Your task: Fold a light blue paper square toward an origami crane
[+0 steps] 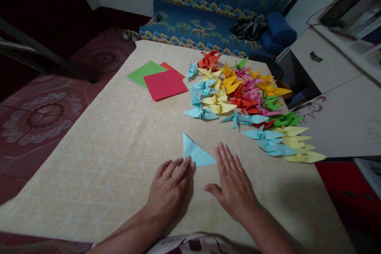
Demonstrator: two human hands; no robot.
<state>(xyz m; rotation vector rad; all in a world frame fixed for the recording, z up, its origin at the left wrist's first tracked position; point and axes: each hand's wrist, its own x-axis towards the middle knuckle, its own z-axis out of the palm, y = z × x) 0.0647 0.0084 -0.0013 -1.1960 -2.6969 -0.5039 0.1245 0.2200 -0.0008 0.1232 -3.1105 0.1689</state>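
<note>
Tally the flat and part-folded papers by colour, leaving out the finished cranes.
Green flat sheet: 1
Crimson flat sheet: 1
Orange-red flat sheet: 1
Light-blue folded triangle: 1
Total: 4

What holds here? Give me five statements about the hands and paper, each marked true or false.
1. The left hand touches the blue paper. True.
2. The blue paper is a finished crane. False: it is a folded triangle.
3. The right hand holds a crane. False: it lies open on the table, holding nothing.
4. The cranes lie piled to the right of the red sheet. True.
5. The green sheet lies on top of the red sheet. False: the red sheet overlaps the green one.
</note>
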